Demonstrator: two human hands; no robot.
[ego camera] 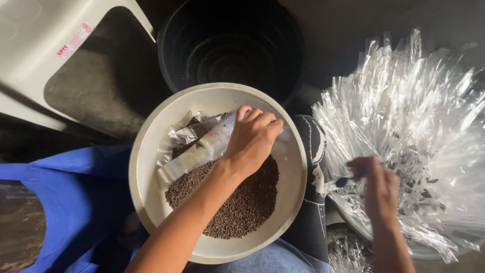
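Here the left hand (252,136) is closed around a clear plastic tube bag (202,149), which lies tilted in the white bowl (146,167) above the dark brown granules (237,202). The bag's open end points away from the grip, so granules could spill back if the hand tilts more. The right hand (379,189), blurred, pinches something small and dark beside the pile of clear bags (414,106); whether it grips firmly I cannot tell.
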